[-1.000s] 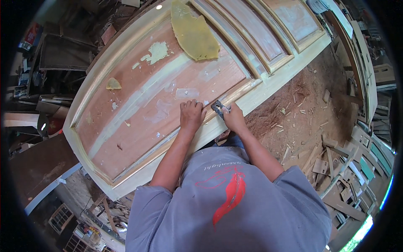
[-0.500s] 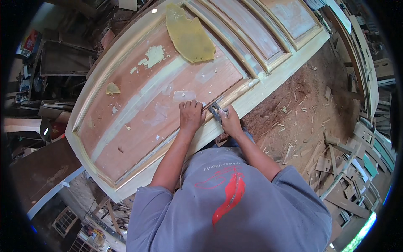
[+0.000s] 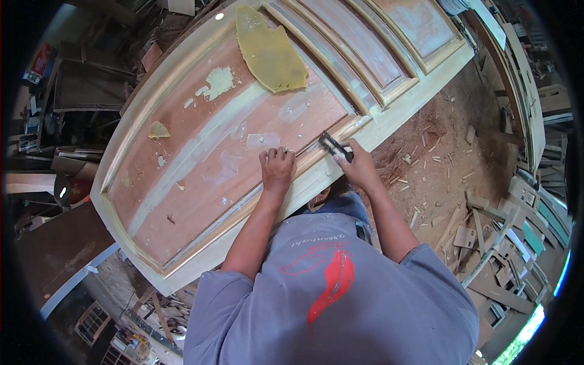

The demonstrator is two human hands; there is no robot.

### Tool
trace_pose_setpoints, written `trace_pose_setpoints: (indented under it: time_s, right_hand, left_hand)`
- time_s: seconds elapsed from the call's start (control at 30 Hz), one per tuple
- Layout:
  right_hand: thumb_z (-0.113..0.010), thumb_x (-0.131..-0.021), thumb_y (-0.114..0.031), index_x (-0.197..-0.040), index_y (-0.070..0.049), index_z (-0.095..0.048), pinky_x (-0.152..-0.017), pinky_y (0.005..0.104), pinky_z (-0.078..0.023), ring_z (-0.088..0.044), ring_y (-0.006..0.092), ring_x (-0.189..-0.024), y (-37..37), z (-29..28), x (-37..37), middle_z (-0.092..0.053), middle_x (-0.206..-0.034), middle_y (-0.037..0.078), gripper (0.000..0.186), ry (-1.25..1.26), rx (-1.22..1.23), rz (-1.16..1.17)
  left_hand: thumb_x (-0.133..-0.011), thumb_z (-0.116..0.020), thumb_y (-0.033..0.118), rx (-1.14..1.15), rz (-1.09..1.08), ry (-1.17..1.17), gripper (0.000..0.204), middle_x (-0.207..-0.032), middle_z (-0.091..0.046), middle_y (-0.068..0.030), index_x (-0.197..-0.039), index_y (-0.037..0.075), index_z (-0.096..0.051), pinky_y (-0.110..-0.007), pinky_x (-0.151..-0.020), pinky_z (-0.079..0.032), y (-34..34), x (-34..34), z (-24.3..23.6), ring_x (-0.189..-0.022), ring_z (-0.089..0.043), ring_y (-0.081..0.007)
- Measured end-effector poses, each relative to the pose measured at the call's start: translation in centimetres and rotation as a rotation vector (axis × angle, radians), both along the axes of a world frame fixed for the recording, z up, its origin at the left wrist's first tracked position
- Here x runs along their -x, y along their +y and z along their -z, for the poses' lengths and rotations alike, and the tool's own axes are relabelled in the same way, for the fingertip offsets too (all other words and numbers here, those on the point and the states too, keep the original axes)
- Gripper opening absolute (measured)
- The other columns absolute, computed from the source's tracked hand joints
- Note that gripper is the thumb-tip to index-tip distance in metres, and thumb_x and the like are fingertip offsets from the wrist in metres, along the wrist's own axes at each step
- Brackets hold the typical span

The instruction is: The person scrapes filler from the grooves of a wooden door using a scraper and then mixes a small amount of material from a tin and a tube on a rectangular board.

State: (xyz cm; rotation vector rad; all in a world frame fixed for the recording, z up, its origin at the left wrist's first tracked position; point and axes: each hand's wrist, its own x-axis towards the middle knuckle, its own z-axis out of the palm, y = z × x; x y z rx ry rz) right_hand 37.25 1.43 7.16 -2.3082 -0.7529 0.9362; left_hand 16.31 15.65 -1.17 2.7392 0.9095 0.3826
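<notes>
A large arched wooden door panel [image 3: 160, 190], with pale filler patches and raised mouldings, lies before me. My left hand [image 3: 278, 168] rests at the panel's inner lower edge with curled fingers, near a thin moulding strip [image 3: 248, 198]; what its fingertips hold, if anything, is unclear. My right hand [image 3: 358, 162] grips a black hand tool [image 3: 335, 145] over the moulding, right of my left hand. An irregular yellowish sheet [image 3: 271, 50] lies on the upper panel, with a smaller yellow scrap [image 3: 159, 129] at the left.
A dark board [image 3: 66, 247] lies at lower left beside cluttered timber. The floor [image 3: 426, 158] at right is strewn with shavings and offcuts. Stacked wooden pieces [image 3: 505, 243] stand at lower right, long boards [image 3: 529, 103] at upper right, and a white bucket [image 3: 453, 6] at the top right.
My right hand has moved right with the tool, which now points more to the upper left along the moulding. My left hand has shifted only slightly.
</notes>
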Motion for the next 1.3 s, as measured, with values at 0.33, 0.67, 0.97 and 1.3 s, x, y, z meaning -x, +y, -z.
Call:
trace_pose_setpoints:
  time_s: [0.33, 0.67, 0.97, 1.3]
  right_hand:
    - [-0.078, -0.084, -0.007, -0.117, -0.021, -0.083, -0.077, 0.0456, -0.052, -0.058, 0.0339, -0.090, 0.6, 0.6, -0.5, -0.055, -0.092, 0.013, 0.037, -0.603, -0.221, -0.554]
    - [-0.074, -0.082, 0.000, -0.115, -0.014, -0.081, -0.078, 0.0473, -0.051, -0.058, 0.0356, -0.091, 0.7, 1.0, 0.9, -0.054, -0.092, 0.015, 0.037, -0.470, -0.237, -0.520]
    - [-0.073, -0.085, -0.001, -0.113, -0.012, -0.082, -0.077, 0.0463, -0.050, -0.057, 0.0340, -0.090, 1.5, 1.0, -0.1, -0.054, -0.090, 0.014, 0.032, -0.469, -0.259, -0.547]
    - [-0.072, -0.084, -0.001, -0.114, -0.014, -0.082, -0.077, 0.0450, -0.050, -0.056, 0.0324, -0.088, 1.7, 1.5, -0.7, -0.053, -0.087, 0.012, 0.034, -0.473, -0.259, -0.601]
  left_hand:
    - [-0.088, -0.076, 0.020, 0.042, 0.076, 0.037, 0.009, -0.099, -0.068, -0.0066, -0.087, 0.012, -0.075, -0.047, -0.095, -0.044, 0.2, 0.1, 0.1, -0.103, -0.063, -0.0262]
    - [-0.087, -0.069, 0.015, 0.058, 0.030, -0.019, 0.008, -0.100, -0.068, -0.0078, -0.088, 0.010, -0.075, -0.046, -0.094, -0.044, 0.0, 0.1, 0.1, -0.103, -0.063, -0.0256]
    - [-0.086, -0.067, 0.016, 0.047, 0.040, -0.021, 0.009, -0.099, -0.067, -0.0081, -0.083, 0.010, -0.073, -0.045, -0.094, -0.044, 0.0, 0.3, 0.3, -0.102, -0.063, -0.0258]
    - [-0.084, -0.079, 0.020, 0.055, 0.040, 0.031, 0.008, -0.101, -0.067, -0.0069, -0.088, 0.013, -0.075, -0.046, -0.097, -0.045, 0.1, 0.4, 1.0, -0.106, -0.063, -0.0256]
